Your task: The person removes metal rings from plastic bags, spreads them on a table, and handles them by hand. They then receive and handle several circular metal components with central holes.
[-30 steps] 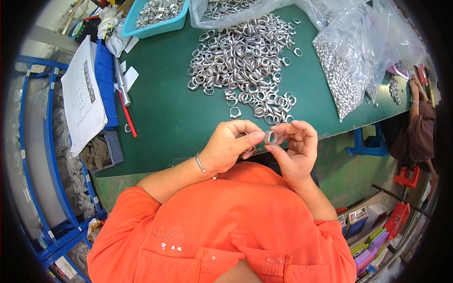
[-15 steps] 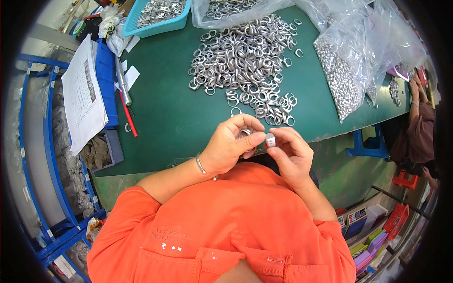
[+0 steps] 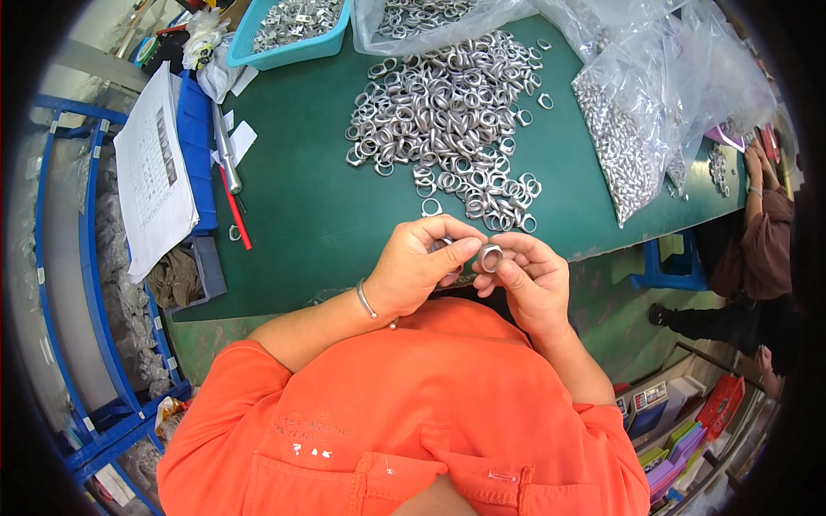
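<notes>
Close to my chest, my right hand [image 3: 535,282] pinches a silver-grey metal ring [image 3: 490,258] between thumb and fingers, its round opening facing up toward me. My left hand [image 3: 417,260] is curled just beside it, the thumb tip next to that ring. Inside the left fingers a bit of another metal ring [image 3: 442,245] shows; most of it is hidden. Beyond my hands a large heap of similar rings [image 3: 447,103] lies on the green tabletop [image 3: 292,189], with a few strays at its near end.
A turquoise basket [image 3: 288,57] of small metal parts stands at the far left of the heap. Clear bags of metal pieces [image 3: 624,146] lie right. A red pen [image 3: 237,222] and a blue bin [image 3: 196,155] with papers are left. A co-worker's arm [image 3: 755,193] is far right.
The ring in my right hand has turned from its flat side to its round opening. My left hand has closed a little more over its ring. The co-worker's leg has come into view.
</notes>
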### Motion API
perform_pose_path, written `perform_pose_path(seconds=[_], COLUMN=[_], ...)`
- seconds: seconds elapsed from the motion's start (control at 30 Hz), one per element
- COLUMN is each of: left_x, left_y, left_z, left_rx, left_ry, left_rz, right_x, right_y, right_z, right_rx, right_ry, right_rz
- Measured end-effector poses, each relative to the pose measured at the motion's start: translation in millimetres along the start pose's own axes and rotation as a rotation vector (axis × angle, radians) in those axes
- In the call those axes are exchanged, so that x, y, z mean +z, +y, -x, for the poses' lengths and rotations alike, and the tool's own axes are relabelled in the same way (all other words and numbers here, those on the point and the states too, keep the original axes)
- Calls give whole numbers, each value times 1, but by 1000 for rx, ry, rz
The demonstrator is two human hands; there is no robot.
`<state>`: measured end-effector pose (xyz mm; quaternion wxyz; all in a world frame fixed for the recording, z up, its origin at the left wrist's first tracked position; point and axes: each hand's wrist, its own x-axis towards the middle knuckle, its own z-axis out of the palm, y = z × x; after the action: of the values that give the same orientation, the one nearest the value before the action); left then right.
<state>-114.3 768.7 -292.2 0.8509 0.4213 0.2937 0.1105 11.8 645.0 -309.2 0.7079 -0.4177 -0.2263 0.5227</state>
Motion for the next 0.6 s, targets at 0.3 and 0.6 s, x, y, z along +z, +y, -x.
perform_pose_path(seconds=[0.3,0.6], left_x=[1,0], left_y=[1,-1], left_z=[0,0], left_rx=[-12,-19], left_ry=[-1,13], left_rz=[-16,-22], right_x=[0,2], right_y=[-1,0], right_z=[0,2], right_rx=[-6,-29], right_ry=[14,49], right_rz=[24,63])
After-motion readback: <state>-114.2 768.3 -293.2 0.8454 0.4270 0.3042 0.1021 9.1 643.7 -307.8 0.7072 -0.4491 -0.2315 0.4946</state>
